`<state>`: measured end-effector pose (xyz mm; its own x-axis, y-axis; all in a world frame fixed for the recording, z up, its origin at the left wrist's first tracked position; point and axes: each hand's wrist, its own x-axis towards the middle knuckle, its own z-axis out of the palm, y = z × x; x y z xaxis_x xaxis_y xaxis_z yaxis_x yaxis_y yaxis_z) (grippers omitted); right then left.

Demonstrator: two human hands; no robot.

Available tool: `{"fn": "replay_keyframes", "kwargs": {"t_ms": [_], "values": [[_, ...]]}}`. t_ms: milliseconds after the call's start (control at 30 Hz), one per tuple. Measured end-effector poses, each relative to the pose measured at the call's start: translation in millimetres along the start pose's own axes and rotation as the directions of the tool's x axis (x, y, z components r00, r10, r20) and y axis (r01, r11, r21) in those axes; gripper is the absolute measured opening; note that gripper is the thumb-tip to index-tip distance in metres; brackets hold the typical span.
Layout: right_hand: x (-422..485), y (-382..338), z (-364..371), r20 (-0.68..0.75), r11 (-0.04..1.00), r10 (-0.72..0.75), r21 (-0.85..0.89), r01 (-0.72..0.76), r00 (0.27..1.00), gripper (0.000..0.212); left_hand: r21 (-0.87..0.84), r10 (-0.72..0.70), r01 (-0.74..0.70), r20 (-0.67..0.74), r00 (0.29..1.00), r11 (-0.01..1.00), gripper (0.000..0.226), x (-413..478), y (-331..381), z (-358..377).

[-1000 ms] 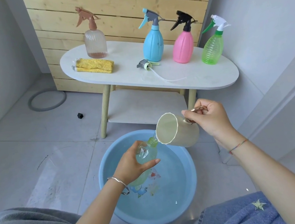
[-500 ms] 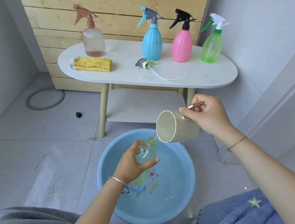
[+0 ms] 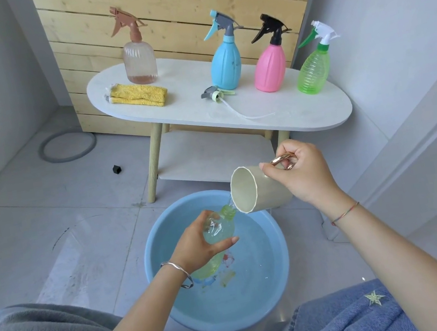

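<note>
Silver bangle at its wrist, the left hand is wrapping its fingers around a capless spray bottle, holding it tilted above the blue basin on the floor. To its right, the right hand is gripping a cream cup by its coppery handle and tipping a thin stream into the neck. With so narrow a neck under so wide a rim, any steeper tilt or drifting hand is risking water running down the outside; the bottle is showing clear, pale green and partly filled.
</note>
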<state>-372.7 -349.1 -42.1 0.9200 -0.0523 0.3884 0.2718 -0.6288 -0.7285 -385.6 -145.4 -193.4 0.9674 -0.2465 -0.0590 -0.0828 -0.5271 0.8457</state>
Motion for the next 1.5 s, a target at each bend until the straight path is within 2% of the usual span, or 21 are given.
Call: {"fn": "replay_keyframes", "kwargs": {"t_ms": [800, 1200, 1500], "values": [[-1, -3, 7, 0.059, 0.985, -0.167, -0.043, 0.169, 0.984, 0.039, -0.029, -0.007, 0.007, 0.007, 1.0, 1.0, 0.058, -1, -3, 4], [-2, -9, 11, 0.139, 0.919, -0.365, -0.105, 0.38, 0.921, 0.034, -0.041, -0.009, 0.009, 0.008, 1.0, 0.999, 0.058, -2, -1, 3], [-3, -9, 16, 0.177, 0.868, -0.444, -0.16, 0.471, 0.878, 0.038, -0.043, -0.011, 0.011, 0.0, 1.0, 0.999, 0.06, -2, -2, 4]]}}
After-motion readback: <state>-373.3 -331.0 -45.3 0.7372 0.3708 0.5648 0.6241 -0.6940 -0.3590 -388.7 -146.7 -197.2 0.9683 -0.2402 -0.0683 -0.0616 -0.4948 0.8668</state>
